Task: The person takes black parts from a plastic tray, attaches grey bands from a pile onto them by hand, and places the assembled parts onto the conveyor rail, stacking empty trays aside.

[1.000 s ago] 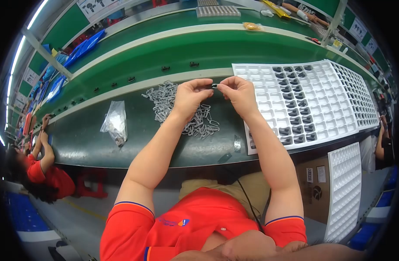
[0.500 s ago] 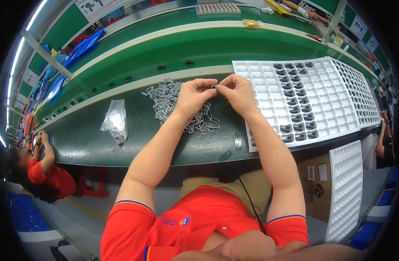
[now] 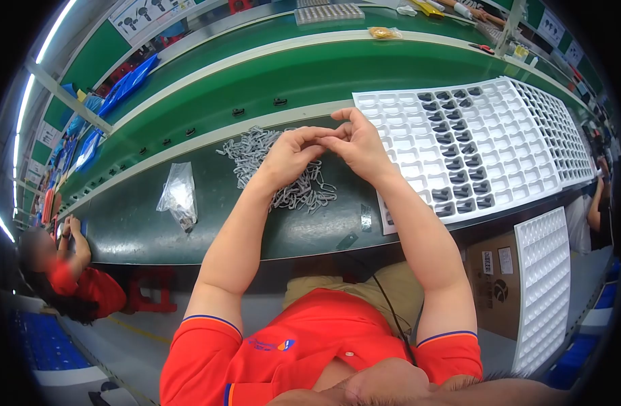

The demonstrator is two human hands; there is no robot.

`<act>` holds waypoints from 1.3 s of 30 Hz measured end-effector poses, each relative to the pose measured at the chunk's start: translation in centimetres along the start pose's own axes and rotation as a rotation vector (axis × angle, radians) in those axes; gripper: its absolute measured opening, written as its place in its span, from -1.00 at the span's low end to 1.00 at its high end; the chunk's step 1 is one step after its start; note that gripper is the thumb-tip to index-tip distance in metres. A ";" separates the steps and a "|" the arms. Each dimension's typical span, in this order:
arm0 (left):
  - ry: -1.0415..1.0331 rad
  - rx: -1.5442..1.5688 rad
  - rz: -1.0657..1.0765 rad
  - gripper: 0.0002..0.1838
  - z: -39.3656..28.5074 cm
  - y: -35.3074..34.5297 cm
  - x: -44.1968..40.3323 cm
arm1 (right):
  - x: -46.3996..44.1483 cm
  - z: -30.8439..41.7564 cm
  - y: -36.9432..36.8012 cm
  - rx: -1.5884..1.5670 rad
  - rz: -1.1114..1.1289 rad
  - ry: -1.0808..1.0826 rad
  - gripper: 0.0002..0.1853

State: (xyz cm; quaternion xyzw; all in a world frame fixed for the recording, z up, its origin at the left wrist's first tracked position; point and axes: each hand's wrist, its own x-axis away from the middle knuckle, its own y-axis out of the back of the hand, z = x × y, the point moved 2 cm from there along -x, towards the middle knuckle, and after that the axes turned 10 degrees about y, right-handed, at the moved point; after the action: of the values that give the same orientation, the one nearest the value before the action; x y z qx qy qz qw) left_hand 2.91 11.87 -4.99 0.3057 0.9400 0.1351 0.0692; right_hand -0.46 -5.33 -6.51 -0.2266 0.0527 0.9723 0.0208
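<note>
My left hand (image 3: pixel 290 157) and my right hand (image 3: pixel 360 147) meet above the worktable, fingertips pressed together. Both are closed in a pinch, and whatever sits between them is hidden by the fingers. One finger of the right hand is raised and curled. Under and beside my left hand lies a loose pile of grey hook-shaped pieces (image 3: pixel 246 152). Close to my right hand is a white moulded tray (image 3: pixel 405 162), with small black parts (image 3: pixel 452 152) filling its middle columns and the other visible pockets bare.
A clear plastic bag (image 3: pixel 178 196) lies left of the pile on the dark tabletop (image 3: pixel 131 230). Black parts (image 3: pixel 238 112) sit spaced along the green conveyor belt (image 3: pixel 310 74) behind. A co-worker (image 3: pixel 70 271) sits at left. A carton (image 3: pixel 493 284) and another white tray (image 3: pixel 542 284) stand below right.
A small dark piece that showed between my fingertips is now hidden. My right hand has turned slightly, with one finger lifted. The whole view has shifted a little.
</note>
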 end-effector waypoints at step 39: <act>-0.287 -0.536 0.594 -0.87 -9.5 -15.1 -6.8 | 1.7 -1.0 -1.0 0.527 0.147 0.371 -0.72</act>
State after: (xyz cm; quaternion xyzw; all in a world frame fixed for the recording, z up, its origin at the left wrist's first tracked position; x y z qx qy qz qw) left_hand -2.03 -5.92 -0.06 0.5500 0.7235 0.3449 0.2348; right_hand -1.51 -4.43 -8.29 -0.3821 0.3216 0.8664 -0.0012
